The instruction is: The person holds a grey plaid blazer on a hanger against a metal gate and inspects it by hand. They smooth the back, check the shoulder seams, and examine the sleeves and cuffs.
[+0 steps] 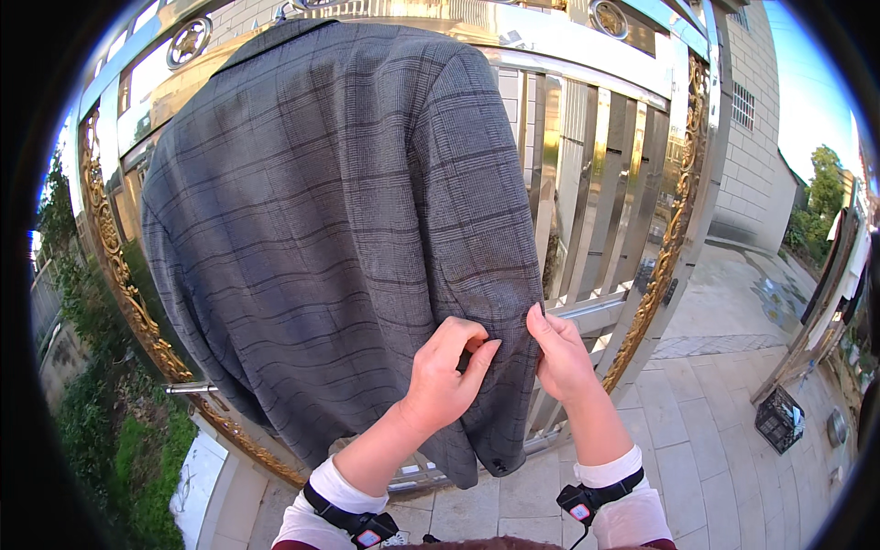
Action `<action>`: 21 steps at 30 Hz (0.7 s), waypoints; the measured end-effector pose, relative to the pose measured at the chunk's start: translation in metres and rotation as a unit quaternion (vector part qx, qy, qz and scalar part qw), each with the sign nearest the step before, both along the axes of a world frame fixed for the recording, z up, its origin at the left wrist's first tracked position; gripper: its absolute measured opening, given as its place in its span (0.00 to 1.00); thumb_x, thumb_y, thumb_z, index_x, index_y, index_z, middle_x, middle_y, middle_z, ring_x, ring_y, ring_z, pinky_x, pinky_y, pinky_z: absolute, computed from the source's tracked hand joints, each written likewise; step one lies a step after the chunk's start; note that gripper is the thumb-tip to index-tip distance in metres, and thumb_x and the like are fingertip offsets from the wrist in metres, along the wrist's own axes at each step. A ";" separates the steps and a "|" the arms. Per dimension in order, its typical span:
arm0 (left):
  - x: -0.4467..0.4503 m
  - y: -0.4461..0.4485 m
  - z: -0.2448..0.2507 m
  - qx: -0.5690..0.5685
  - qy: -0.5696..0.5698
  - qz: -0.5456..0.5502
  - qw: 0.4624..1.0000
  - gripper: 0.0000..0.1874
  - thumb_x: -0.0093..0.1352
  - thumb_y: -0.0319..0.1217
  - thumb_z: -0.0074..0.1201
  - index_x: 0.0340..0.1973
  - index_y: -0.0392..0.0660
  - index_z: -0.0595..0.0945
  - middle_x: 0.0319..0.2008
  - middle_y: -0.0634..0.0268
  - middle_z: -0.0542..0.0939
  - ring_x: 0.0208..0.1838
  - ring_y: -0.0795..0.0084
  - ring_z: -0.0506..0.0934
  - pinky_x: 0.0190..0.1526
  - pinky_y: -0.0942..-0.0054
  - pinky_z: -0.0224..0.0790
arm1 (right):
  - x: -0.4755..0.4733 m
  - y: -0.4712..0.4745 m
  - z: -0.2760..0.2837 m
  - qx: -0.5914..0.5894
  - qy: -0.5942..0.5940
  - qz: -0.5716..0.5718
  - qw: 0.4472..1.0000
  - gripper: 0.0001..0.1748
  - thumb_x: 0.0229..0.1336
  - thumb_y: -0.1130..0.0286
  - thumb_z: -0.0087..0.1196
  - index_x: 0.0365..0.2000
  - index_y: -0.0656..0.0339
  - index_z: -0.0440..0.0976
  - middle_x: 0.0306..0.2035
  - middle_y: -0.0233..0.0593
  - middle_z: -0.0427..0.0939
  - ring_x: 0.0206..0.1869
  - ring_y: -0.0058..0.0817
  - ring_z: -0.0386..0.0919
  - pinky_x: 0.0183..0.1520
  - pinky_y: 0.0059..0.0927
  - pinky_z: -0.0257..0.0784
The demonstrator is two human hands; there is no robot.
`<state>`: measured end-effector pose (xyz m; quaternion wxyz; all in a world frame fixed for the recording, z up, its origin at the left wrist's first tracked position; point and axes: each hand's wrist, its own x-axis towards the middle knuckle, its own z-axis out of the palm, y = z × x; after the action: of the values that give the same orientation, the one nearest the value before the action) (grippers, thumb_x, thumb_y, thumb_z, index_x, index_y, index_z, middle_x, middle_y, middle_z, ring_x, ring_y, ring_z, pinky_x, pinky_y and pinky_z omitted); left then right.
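A grey checked suit jacket hangs with its back towards me on a metal gate. My right hand grips the outer edge of the jacket's right sleeve near the elbow, thumb in front and fingers behind the cloth. Against the front of the same sleeve is my left hand, with its fingers curled and thumb and forefinger tips close together. Whether any cloth or thread lies between them is too small to tell. Below the hands hangs the sleeve cuff, with dark buttons.
Behind the jacket stands the shiny metal gate with gold scrollwork. A gate bolt sticks out at left. Pale paving tiles cover the ground. To the right are a black plastic crate and a metal bowl.
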<state>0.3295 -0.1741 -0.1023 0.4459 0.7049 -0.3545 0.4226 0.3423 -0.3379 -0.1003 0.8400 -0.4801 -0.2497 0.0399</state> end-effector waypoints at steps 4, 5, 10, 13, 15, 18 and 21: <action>-0.002 -0.010 0.005 0.008 -0.133 0.066 0.989 0.10 0.55 0.18 0.59 0.30 0.38 0.74 0.26 0.60 0.74 0.27 0.62 0.74 0.29 0.70 0.68 | -0.014 0.004 0.004 -0.035 -0.097 -0.094 0.990 0.16 0.67 0.61 0.43 0.41 0.65 0.70 0.36 0.25 0.72 0.38 0.10 0.66 0.42 0.16 0.63; -0.003 -0.012 0.007 0.013 -0.150 0.069 0.986 0.10 0.55 0.18 0.59 0.30 0.38 0.74 0.26 0.60 0.74 0.27 0.61 0.73 0.29 0.70 0.67 | -0.015 0.004 0.005 -0.044 -0.093 -0.114 0.988 0.15 0.67 0.61 0.44 0.39 0.65 0.71 0.35 0.24 0.71 0.37 0.10 0.65 0.41 0.16 0.63; -0.005 -0.012 0.013 0.047 -0.131 0.056 0.989 0.12 0.56 0.26 0.62 0.31 0.38 0.74 0.26 0.59 0.73 0.27 0.61 0.72 0.28 0.69 0.65 | -0.019 -0.002 0.009 -0.096 -0.140 -0.125 0.977 0.13 0.66 0.64 0.45 0.31 0.64 0.71 0.29 0.21 0.67 0.31 0.10 0.60 0.35 0.15 0.58; -0.006 -0.010 0.016 0.054 -0.087 0.067 0.993 0.16 0.58 0.34 0.63 0.27 0.40 0.71 0.22 0.61 0.70 0.24 0.62 0.70 0.26 0.69 0.64 | -0.023 -0.002 0.010 -0.147 -0.206 -0.140 0.957 0.14 0.66 0.66 0.46 0.28 0.66 0.71 0.26 0.20 0.65 0.30 0.10 0.59 0.33 0.15 0.57; -0.006 -0.004 0.018 0.059 -0.043 0.059 0.996 0.16 0.58 0.34 0.63 0.25 0.41 0.69 0.21 0.62 0.69 0.22 0.62 0.70 0.24 0.68 0.63 | -0.027 0.001 0.010 -0.150 -0.180 -0.147 0.961 0.14 0.65 0.66 0.47 0.25 0.64 0.70 0.25 0.18 0.63 0.28 0.10 0.57 0.30 0.16 0.54; -0.006 0.003 0.020 0.056 0.022 0.014 0.998 0.14 0.62 0.31 0.59 0.25 0.40 0.68 0.20 0.59 0.68 0.21 0.60 0.69 0.23 0.67 0.62 | -0.029 0.010 0.012 -0.136 -0.164 -0.141 0.967 0.13 0.64 0.67 0.48 0.25 0.63 0.71 0.24 0.18 0.63 0.26 0.09 0.56 0.30 0.16 0.54; -0.008 0.011 0.020 0.041 0.090 -0.035 0.994 0.11 0.66 0.29 0.54 0.27 0.38 0.69 0.21 0.56 0.69 0.23 0.58 0.69 0.25 0.67 0.62 | -0.029 0.019 0.012 -0.103 -0.124 -0.127 0.979 0.12 0.65 0.68 0.47 0.30 0.67 0.73 0.30 0.22 0.67 0.32 0.11 0.60 0.37 0.17 0.58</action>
<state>0.3213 -0.1634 -0.0825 0.4613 0.7448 -0.3545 0.3267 0.3136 -0.3193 -0.0887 0.7466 -0.5930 -0.2839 -0.1015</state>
